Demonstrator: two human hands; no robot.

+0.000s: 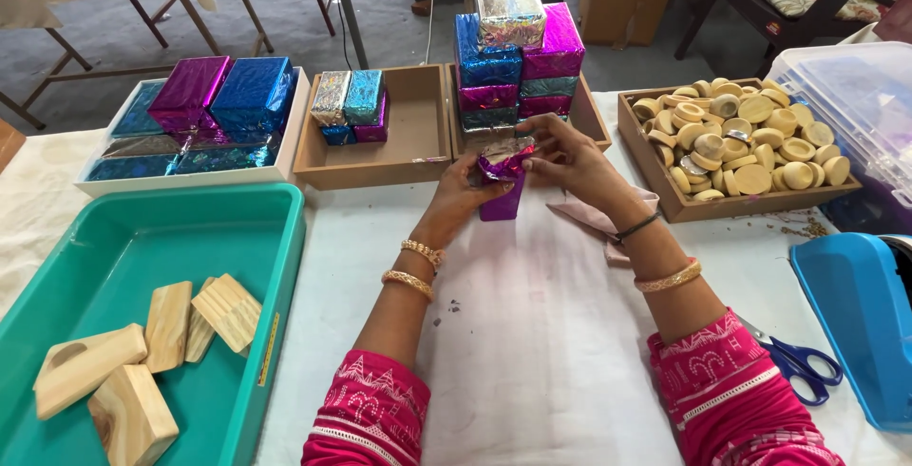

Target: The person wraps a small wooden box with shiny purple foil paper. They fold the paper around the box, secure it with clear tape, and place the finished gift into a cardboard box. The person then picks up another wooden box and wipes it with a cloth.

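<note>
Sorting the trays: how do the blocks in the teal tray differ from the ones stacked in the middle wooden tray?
The blocks in the teal tray are bare pale wood, lying loose and scattered. The stacked blocks are wrapped in shiny blue, purple and silver foil, piled neatly. Both are roughly brick-shaped.

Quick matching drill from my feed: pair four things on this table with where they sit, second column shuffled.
Things:
1. wooden blocks
2. round wooden discs
3. scissors
4. purple foil-wrapped block

Places:
A. in the wooden tray at far right
B. between both hands, left hand and right hand
C. in the teal plastic bin at near left
D. flat on the white cloth, beside the right sleeve

Pairs: 1-C, 2-A, 3-D, 4-B
</note>
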